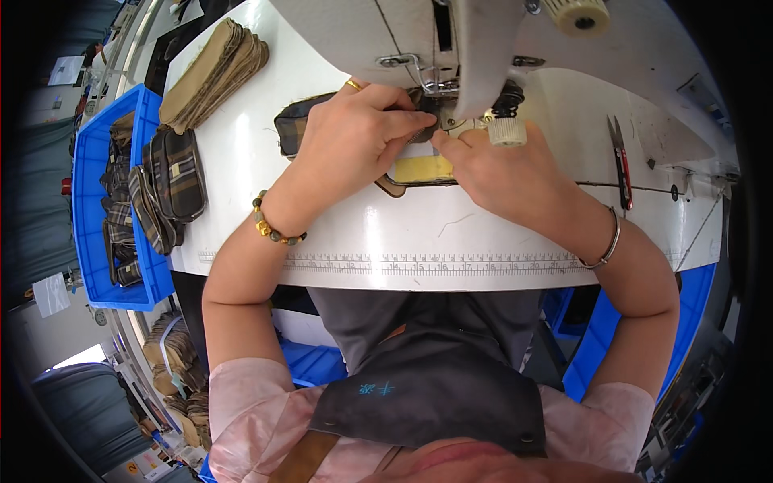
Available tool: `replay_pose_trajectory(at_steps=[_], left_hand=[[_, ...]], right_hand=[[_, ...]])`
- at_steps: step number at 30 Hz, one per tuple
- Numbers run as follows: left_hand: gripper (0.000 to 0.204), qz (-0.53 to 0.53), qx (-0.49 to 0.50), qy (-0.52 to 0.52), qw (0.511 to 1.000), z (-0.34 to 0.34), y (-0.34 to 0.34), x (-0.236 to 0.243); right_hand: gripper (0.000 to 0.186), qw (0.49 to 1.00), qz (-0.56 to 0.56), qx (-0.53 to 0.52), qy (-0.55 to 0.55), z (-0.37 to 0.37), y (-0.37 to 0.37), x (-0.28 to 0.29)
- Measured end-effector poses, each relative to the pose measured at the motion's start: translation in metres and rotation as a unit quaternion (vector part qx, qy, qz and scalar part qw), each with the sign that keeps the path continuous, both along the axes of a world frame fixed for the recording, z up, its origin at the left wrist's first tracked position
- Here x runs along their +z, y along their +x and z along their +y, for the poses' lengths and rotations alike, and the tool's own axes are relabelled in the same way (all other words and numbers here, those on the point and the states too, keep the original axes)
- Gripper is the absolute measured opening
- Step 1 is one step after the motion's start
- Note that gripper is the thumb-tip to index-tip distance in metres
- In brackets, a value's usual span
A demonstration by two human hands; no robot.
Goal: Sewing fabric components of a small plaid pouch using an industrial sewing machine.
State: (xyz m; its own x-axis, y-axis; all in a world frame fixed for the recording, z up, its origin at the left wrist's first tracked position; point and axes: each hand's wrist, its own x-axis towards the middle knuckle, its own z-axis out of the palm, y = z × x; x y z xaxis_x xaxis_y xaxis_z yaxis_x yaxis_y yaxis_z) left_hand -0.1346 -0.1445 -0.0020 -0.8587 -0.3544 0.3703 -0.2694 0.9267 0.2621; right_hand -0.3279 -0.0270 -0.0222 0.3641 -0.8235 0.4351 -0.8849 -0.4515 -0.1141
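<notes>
My left hand [350, 137] lies flat on a dark fabric pouch piece [294, 125], pressing it toward the needle area of a white sewing machine [483, 40]. A gold ring sits on one finger and a beaded bracelet on the wrist. My right hand [503, 173] pinches the same piece's edge just beneath the presser foot [439, 84], a metal bangle on its wrist. A yellowish patch [423, 169] shows between the two hands. Most of the piece is hidden under my fingers.
A stack of tan fabric pieces [213, 72] lies at the table's far left. Finished plaid pouches [173, 181] hang over the edge into a blue bin [101, 241]. Red-handled snips [622, 165] rest at the right. A printed ruler [419, 264] runs along the white table's front edge.
</notes>
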Motion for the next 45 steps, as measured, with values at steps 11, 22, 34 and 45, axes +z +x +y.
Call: replay_pose_trajectory(at_steps=[11, 22, 34, 45], left_hand=[[0.017, 0.015, 0.028, -0.023, 0.999, -0.001, -0.005, -0.008], [0.024, -0.005, 0.013, 0.039, 0.999, -0.005, 0.002, -0.001], [0.027, 0.01, 0.058, 0.025, 0.998, 0.012, 0.003, 0.0], [0.034, -0.005, 0.032, -0.035, 0.999, 0.003, 0.003, -0.006]], right_hand=[[0.015, 0.998, 0.038, -0.028, 0.035, -0.005, -0.007, -0.004], [0.017, 1.0, -0.003, -0.007, 0.022, -0.002, -0.004, -0.004], [0.011, 1.0, -0.02, -0.007, 0.021, 0.001, -0.001, -0.003], [0.011, 0.999, -0.031, 0.003, 0.027, 0.0, -0.001, -0.002]])
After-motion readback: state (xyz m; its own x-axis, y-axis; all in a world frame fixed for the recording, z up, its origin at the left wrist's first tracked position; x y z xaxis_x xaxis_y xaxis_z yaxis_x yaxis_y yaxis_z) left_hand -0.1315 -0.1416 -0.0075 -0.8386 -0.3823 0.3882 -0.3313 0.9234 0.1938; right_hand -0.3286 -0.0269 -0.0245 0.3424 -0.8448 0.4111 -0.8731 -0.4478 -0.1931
